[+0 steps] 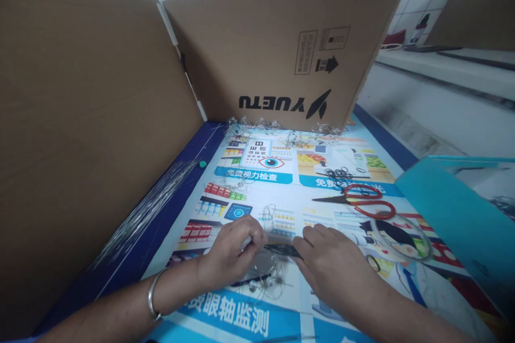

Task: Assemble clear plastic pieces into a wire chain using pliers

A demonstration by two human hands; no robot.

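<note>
My left hand [235, 252], with a silver bangle on its wrist, is closed in a pinch near the middle of the poster-covered table. What its fingertips hold is too small to make out. My right hand [336, 260] is wrapped round a dark, pointed metal tool that looks like pliers [284, 250]. The tool's tip reaches left to my left fingertips, and its handles are hidden in my palm. Just below, thin wire with clear beads [267, 281] lies in a loose tangle. Beyond my right hand rest red-handled scissors [372, 202], blades pointing left.
Cardboard panels [277, 48] wall off the back and left. Straight thin wires [148, 206] lie bundled at left by a green ball [202, 164]. Beaded wire pieces [257, 124] line the back panel. Dark loops [340, 173], a clear coil [427, 246] and a teal box [446, 209] are at right.
</note>
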